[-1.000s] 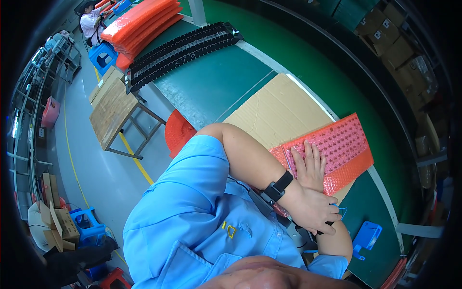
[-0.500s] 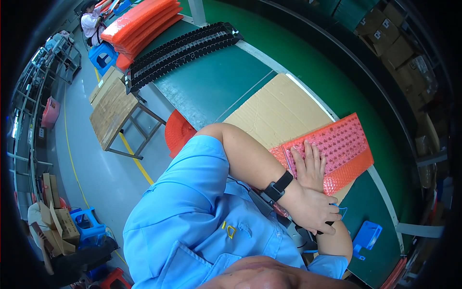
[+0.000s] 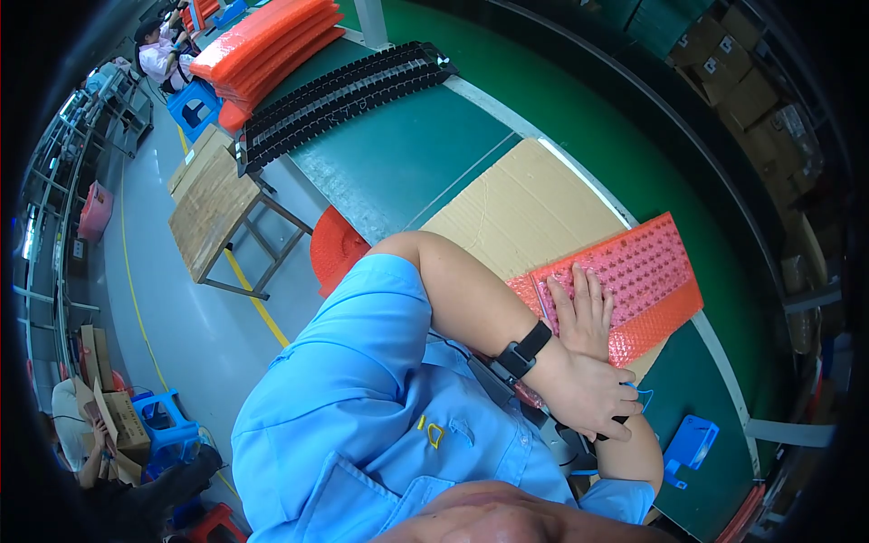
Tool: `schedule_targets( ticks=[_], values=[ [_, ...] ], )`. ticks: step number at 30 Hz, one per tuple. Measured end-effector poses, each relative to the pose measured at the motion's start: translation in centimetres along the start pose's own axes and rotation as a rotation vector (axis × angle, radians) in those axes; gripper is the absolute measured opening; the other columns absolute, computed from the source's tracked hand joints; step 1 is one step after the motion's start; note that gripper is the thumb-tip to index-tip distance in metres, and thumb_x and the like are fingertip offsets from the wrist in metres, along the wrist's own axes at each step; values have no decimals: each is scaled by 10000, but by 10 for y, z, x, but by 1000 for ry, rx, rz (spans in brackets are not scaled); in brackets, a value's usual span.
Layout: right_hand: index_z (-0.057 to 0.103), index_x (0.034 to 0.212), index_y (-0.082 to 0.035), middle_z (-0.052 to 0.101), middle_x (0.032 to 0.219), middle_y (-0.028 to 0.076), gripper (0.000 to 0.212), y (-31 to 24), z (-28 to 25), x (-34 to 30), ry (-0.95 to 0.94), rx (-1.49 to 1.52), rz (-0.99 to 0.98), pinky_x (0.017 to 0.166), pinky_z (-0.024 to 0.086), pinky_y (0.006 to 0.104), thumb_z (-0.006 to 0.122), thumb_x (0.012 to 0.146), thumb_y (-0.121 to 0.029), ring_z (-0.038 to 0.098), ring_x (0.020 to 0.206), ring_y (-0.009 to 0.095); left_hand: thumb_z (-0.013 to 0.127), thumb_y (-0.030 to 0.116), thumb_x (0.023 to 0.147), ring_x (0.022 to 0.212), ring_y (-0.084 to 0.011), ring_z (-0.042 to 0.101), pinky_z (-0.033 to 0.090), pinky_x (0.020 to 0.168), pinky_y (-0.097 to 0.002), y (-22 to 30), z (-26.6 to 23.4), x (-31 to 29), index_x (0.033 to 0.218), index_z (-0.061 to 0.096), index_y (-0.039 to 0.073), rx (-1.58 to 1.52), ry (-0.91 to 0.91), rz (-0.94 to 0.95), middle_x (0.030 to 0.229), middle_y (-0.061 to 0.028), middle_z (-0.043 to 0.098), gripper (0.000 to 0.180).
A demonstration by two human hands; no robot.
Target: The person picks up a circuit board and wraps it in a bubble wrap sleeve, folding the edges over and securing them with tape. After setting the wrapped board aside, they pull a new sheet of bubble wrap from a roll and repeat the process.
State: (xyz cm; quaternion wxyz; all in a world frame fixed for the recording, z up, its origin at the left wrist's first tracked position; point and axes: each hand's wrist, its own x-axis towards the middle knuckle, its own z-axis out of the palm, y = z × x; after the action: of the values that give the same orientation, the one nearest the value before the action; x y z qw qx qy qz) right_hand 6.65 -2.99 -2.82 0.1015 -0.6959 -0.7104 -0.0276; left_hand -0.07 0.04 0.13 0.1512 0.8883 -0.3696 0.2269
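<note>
My right hand (image 3: pixel 580 312) lies flat, fingers spread, on a pink sheet (image 3: pixel 638 271) with rows of small dark marks. Red bubble wrap (image 3: pixel 647 330) surrounds the sheet on the bench. Crossing over from the left, my left hand (image 3: pixel 588 395) is closed around my right wrist. A black band and a thin blue cord (image 3: pixel 644 395) show beside its fingers; the rest of the band is hidden. On my left forearm sits a black strap (image 3: pixel 525 351). Flat brown cardboard (image 3: pixel 534 199) lies partly under the bubble wrap.
A black slotted rack (image 3: pixel 344 100) and stacked red bubble-wrap bags (image 3: pixel 267 50) stand farther along the green bench (image 3: pixel 389 154). A blue bracket-like piece (image 3: pixel 692 445) lies at right. A wooden-topped table (image 3: pixel 210 213) stands at left. Other people are at upper left and lower left.
Both my hands stay in place. The person at upper left has shifted a little left and down. At lower left, another person's arm and the cardboard near it have moved.
</note>
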Motion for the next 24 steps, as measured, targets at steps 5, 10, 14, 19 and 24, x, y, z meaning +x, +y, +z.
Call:
schedule_targets(
  ticks=[5, 10, 14, 19, 24],
  values=[
    [478, 1443, -200, 264, 1596, 173, 586, -2, -2, 1, -7, 5, 11, 1156, 160, 611, 598, 911, -412, 236, 1465, 390, 602, 417, 925, 1198, -341, 557, 392, 1012, -473, 0, 1, 0, 1337, 542, 128, -16, 4, 4, 1358, -249, 532, 507],
    [478, 1442, -201, 261, 1598, 172, 591, 0, 0, 2, -11, 19, 3, 1155, 161, 613, 609, 901, -397, 235, 1467, 388, 604, 420, 924, 1190, -334, 559, 395, 1003, -469, -1, 0, -1, 1337, 546, 130, -7, 7, -4, 1357, -249, 532, 508],
    [478, 1442, -204, 259, 1600, 170, 597, 0, 0, 1, 3, 25, 7, 1155, 161, 614, 621, 892, -383, 236, 1467, 387, 589, 440, 939, 1151, -309, 581, 410, 971, -443, 0, -2, 0, 1325, 552, 140, 44, 36, 10, 1304, -217, 567, 491],
    [478, 1443, -202, 258, 1601, 170, 599, -1, 0, 1, 20, 27, 3, 1156, 156, 615, 627, 889, -377, 232, 1469, 387, 605, 436, 921, 1177, -321, 564, 400, 989, -455, 0, -2, 0, 1340, 546, 138, 6, -9, -2, 1356, -245, 537, 517],
    [478, 1444, -200, 259, 1600, 171, 598, -1, -1, 1, 5, 32, 8, 1157, 151, 615, 627, 892, -373, 229, 1471, 389, 593, 438, 935, 1161, -312, 574, 406, 975, -449, 0, -1, 0, 1324, 551, 136, 32, 16, 4, 1324, -227, 556, 495]
  ],
)
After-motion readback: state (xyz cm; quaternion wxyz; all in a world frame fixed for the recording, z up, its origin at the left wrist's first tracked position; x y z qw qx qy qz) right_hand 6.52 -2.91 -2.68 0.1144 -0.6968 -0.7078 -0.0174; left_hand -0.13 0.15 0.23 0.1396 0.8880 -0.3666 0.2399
